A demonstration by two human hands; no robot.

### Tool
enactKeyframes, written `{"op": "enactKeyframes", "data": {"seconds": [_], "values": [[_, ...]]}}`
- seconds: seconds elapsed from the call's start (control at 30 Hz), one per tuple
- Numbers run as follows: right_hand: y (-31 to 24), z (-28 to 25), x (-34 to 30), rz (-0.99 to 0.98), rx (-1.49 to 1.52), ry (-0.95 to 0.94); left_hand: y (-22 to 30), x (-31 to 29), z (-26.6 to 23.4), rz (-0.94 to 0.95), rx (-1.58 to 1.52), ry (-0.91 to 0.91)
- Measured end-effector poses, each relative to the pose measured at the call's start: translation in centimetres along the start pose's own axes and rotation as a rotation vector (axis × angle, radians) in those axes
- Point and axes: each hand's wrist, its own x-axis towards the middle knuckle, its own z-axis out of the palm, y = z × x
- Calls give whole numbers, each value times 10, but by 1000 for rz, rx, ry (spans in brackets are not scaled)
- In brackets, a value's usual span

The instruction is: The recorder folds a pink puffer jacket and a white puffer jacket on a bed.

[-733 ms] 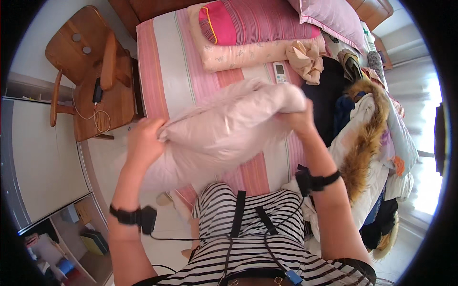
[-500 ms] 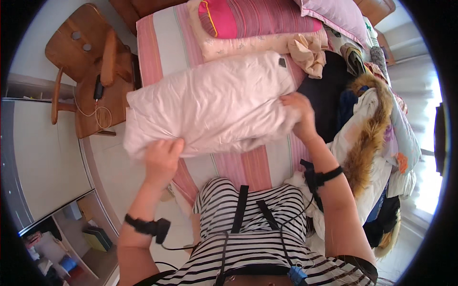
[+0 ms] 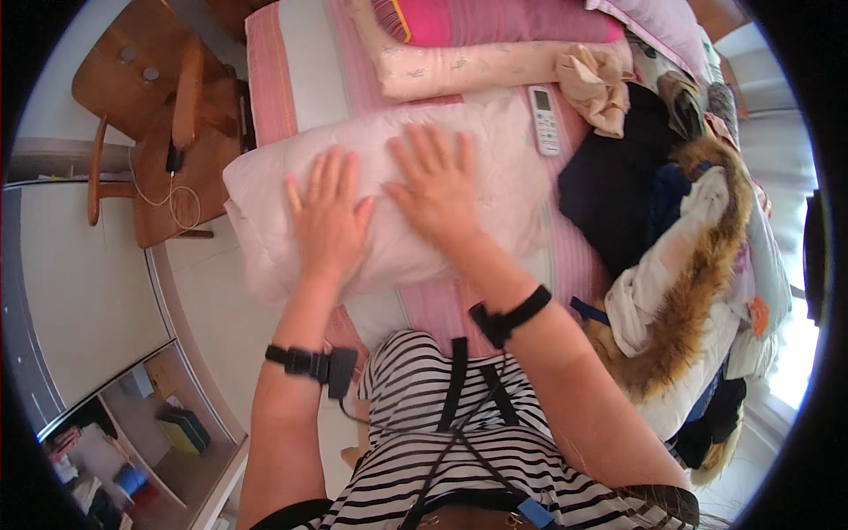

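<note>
A pale pink quilt [image 3: 517, 190], folded into a thick oblong bundle, lies across the striped bed. Both palms rest flat on its upper face. My left hand [image 3: 327, 216] is on its left half, fingers spread and pointing away from me. Just to the right, my right hand [image 3: 435, 185] is open too, its fingers fanned out. A white remote control [image 3: 545, 122] lies on the bed at the quilt's far right corner, next to a crumpled beige cloth [image 3: 596, 88].
A folded cream quilt [image 3: 468, 69] and a magenta striped pillow [image 3: 503, 22] lie at the far side. Clothes, among them a fur-trimmed white coat [image 3: 662, 274] and a black garment [image 3: 609, 181], cover the right. A wooden chair [image 3: 177, 208] stands left, above an open cabinet [image 3: 159, 442].
My hands have let go of the quilt's near left corner and right end and moved inward onto its top. The quilt lies flatter, and the remote control has come into view.
</note>
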Motion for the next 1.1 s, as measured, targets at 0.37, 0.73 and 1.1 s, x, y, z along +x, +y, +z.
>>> {"op": "enactKeyframes", "data": {"seconds": [0.37,0.73,1.1], "values": [[90,32,-14,246,-170,-101,-94,-16,50,-347,208,-43],[108,72,-23,222,53,12,-110,-16,72,-268,37,48],[100,46,-15,184,-41,7,-99,-9,52,-303,97,79]]}}
